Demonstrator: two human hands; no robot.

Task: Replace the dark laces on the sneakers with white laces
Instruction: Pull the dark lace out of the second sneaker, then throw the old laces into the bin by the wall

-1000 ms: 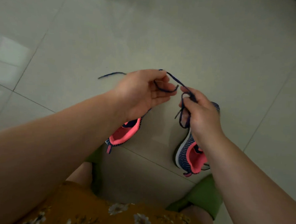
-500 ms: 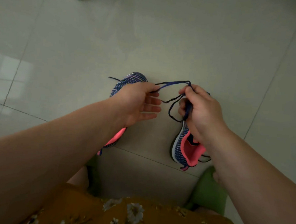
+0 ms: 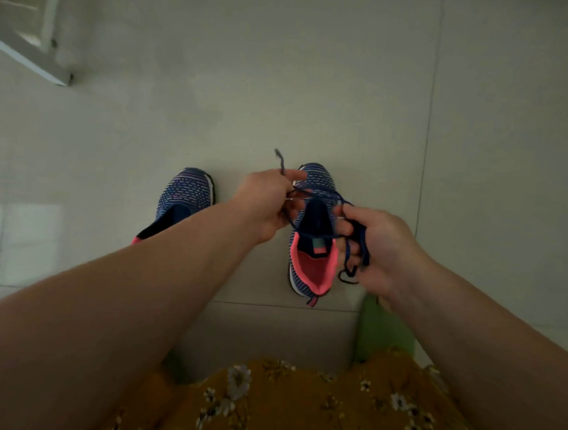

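My left hand (image 3: 266,203) was curled around the dark lace (image 3: 320,192), pinching it between thumb and fingers, with one frayed end of the lace sticking up above my knuckles. My right hand (image 3: 378,250) gripped the other part of the same lace, its fingers closed on a bunched tangle of loops, and a short tail hung out below the palm. Between my two hands the lace ran in a few slack strands, crossing above the right sneaker (image 3: 312,236).

That sneaker stood on the floor (image 3: 317,84) just under my hands, toe pointing away from me, its pink lining and dark tongue open to view; I could not tell whether any lace was threaded in its eyelets. The left sneaker (image 3: 185,195) stood beside it, a little apart to the left, toe also pointing away, its heel hidden behind my left forearm.

The floor was pale tile with thin grout lines. Near my right wrist a green slipper (image 3: 380,330) showed under my arm. At the bottom edge lay my mustard floral dress (image 3: 297,405). In the far upper left corner was a white frame (image 3: 29,56) of some kind.
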